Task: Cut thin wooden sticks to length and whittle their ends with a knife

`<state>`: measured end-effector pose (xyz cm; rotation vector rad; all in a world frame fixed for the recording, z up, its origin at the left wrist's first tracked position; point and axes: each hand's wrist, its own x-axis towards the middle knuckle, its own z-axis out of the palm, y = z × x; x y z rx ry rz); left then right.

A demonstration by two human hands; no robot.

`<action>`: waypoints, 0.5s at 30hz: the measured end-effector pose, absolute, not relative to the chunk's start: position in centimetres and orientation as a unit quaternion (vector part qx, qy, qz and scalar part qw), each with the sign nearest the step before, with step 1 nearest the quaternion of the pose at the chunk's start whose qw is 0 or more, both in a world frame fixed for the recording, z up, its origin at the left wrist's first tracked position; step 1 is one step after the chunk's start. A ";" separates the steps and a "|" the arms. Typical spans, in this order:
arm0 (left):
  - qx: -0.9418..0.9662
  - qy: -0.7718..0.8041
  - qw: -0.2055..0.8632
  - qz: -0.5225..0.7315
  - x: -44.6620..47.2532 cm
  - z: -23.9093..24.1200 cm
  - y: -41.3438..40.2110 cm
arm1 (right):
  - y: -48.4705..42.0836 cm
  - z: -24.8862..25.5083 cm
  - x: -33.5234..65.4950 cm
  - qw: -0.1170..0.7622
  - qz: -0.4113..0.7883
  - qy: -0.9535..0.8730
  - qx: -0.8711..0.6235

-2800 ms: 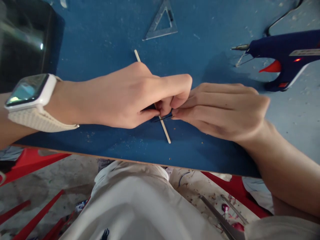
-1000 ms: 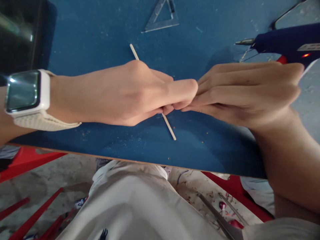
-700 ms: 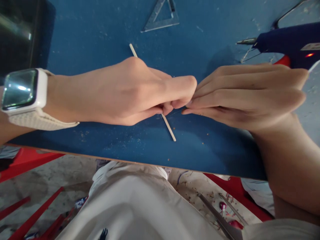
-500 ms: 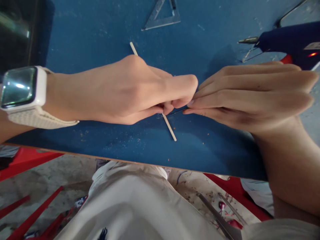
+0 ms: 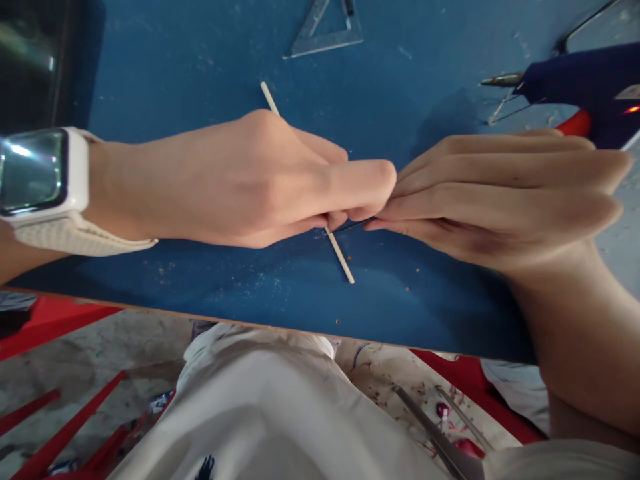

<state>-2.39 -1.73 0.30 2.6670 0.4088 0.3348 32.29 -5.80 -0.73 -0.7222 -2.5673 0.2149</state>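
A thin pale wooden stick [image 5: 340,257] lies slantwise on the blue tabletop [image 5: 200,280]. My left hand [image 5: 260,183], with a watch on its wrist, is closed over the stick's middle, so only its two ends show. My right hand [image 5: 480,193] is pinched at its fingertips, close against the left index finger. From that pinch a thin dark strip [image 5: 353,225] runs left to the stick, just below the left fingers. Its kind cannot be made out, and part of it is hidden under the hands.
A clear set square [image 5: 325,45] lies at the top. To the right is a dark blue glue gun [image 5: 580,77] with a lit red light, its nozzle pointing left. A dark glossy object [image 5: 45,60] occupies the upper left. The table's near edge runs close below the stick.
Hardly anything differs. My left hand has shifted very slightly, and a little more of the dark strip shows between the hands. The stick stays in place.
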 end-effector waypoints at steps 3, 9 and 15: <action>0.955 0.131 0.229 0.134 -2.2 0.5 -1.7 | -6.0 -0.7 32.3 0.235 0.089 -0.933 -0.258; 0.953 0.126 0.228 0.156 -1.9 0.4 -1.7 | -6.3 -0.2 31.0 0.223 0.107 -0.925 -0.290; 0.952 0.105 0.235 0.164 -1.8 0.4 -1.6 | -5.6 -0.2 29.2 0.250 0.059 -0.937 -0.236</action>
